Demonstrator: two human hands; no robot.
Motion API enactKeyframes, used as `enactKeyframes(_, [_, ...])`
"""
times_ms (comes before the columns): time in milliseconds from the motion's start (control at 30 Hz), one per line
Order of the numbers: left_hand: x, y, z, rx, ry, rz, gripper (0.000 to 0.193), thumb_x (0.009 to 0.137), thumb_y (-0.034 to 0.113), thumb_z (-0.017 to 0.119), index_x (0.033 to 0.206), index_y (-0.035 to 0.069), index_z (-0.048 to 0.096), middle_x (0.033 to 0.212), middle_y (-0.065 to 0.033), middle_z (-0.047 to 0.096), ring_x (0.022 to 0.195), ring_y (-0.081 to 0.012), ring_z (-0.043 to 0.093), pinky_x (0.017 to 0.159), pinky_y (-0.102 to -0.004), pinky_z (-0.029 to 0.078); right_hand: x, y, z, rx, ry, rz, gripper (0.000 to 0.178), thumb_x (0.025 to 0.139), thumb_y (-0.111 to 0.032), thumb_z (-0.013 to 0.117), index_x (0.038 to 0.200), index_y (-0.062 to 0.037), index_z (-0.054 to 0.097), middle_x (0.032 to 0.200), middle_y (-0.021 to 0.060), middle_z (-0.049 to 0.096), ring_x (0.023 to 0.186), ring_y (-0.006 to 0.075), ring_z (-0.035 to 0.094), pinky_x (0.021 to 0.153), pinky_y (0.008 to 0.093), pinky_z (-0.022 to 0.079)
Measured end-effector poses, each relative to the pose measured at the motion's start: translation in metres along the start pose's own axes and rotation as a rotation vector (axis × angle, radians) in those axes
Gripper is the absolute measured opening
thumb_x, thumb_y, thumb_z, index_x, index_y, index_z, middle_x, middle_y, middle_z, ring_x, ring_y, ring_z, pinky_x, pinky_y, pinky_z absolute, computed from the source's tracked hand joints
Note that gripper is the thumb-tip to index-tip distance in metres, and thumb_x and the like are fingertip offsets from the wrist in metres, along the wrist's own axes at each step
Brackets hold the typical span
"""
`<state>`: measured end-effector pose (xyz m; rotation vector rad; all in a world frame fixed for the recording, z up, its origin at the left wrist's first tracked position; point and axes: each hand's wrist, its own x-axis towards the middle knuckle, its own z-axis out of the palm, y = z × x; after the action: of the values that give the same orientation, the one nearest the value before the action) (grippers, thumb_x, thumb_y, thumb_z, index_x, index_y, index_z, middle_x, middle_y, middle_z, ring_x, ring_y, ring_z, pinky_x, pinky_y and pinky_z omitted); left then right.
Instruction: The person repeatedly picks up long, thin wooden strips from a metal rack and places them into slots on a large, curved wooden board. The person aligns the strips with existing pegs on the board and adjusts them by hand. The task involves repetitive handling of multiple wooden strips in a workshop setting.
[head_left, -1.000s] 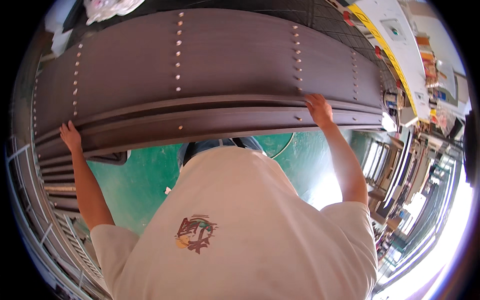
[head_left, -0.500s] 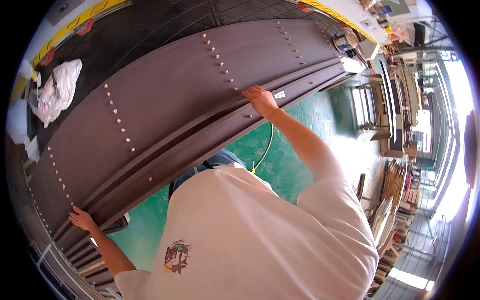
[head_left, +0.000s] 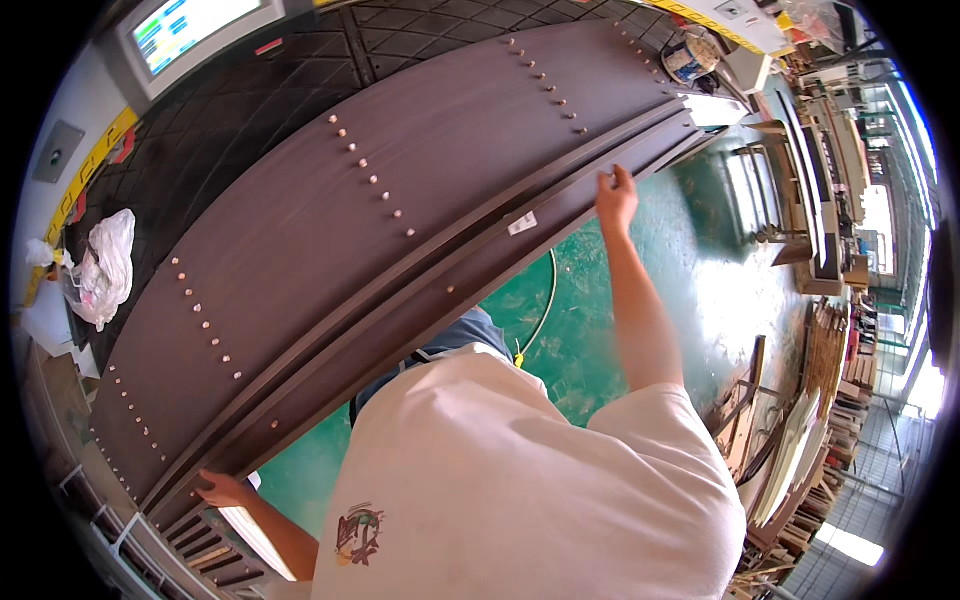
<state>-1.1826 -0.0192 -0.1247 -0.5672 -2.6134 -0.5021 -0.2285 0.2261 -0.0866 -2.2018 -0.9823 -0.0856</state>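
Note:
Lying lengthwise in front of me is a wide dark brown panel (head_left: 290,240) with a curved far side and rows of pale wooden dowels across it. Along its near side runs a narrow brown board (head_left: 400,305), which carries a white label (head_left: 522,223) and a few dowels. My right hand (head_left: 618,200) is at the right part of this board, thumb and fingers pinched at what looks like a dowel. At the board's left end, my left hand (head_left: 222,490) has its fingers closed on the edge; their tips are partly hidden.
A dark padded bed (head_left: 270,100) lies under the panel, with a screen (head_left: 185,30) beyond it. A white plastic bag (head_left: 105,265) is at the left, a bucket (head_left: 690,60) at the far right. Stacked wooden boards (head_left: 810,380) stand on the right. A hose (head_left: 552,300) crosses the green floor.
My right hand has moved right, from the panel's near edge to the narrow board. My left hand has come nearer, onto the board's left end. The whole view has shifted, showing the screen.

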Motion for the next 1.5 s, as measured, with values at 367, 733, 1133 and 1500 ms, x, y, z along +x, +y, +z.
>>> enactKeyframes(367, [-0.306, 0.227, -0.123, -1.403, -1.065, -1.157, 0.105, 0.084, 0.065, 0.07, 0.16, 0.019, 0.014, 0.164, -0.011, 0.017, 0.147, -0.0308, 0.028, 0.119, -0.0554, 0.027, 0.084, 0.014, 0.028, -0.009, -0.182, -0.284, 0.028, 0.087, -0.03, 0.075, 0.1, -0.0054, 0.075, 0.115, 0.0082, 0.07, 0.116, 0.0303, 0.059, 0.1, 0.0397, 0.047])
enactKeyframes(733, [-0.331, 0.284, -0.116, -1.36, -1.11, -1.209, 0.088, 0.09, 0.062, 0.064, 0.157, 0.017, 0.027, 0.162, -0.0129, 0.026, 0.146, -0.0337, 0.029, 0.12, -0.0557, 0.025, 0.092, 0.039, 0.04, 0.144, -0.104, -0.282, 0.02, 0.086, -0.024, 0.077, 0.093, -0.0054, 0.075, 0.114, 0.0081, 0.07, 0.107, 0.0297, 0.064, 0.094, 0.039, 0.05])
enactKeyframes(1133, [-0.319, 0.222, -0.109, -1.122, -0.815, -1.069, 0.085, 0.087, 0.055, 0.072, 0.151, 0.009, 0.037, 0.138, -0.0128, 0.053, 0.124, -0.0292, 0.052, 0.098, -0.0485, 0.045, -0.041, -0.13, 0.03, 0.433, -0.555, -0.488, 0.01, 0.096, -0.008, 0.065, 0.101, 0.0009, 0.069, 0.087, 0.0075, 0.066, 0.083, 0.0205, 0.063, 0.075, 0.0324, 0.051])
enactKeyframes(1500, [-0.133, 0.021, -0.112, -0.417, -0.16, -0.446, 0.042, 0.09, 0.028, 0.069, 0.125, 0.003, 0.064, 0.125, -0.0145, 0.063, 0.115, -0.0306, 0.059, 0.099, -0.0423, 0.047, -0.331, -0.33, 0.036, 0.856, -1.673, -0.387, 0.02, 0.1, -0.013, 0.061, 0.084, -0.0017, 0.064, 0.066, 0.0001, 0.058, 0.054, 0.0031, 0.044, 0.049, 0.0214, 0.035])
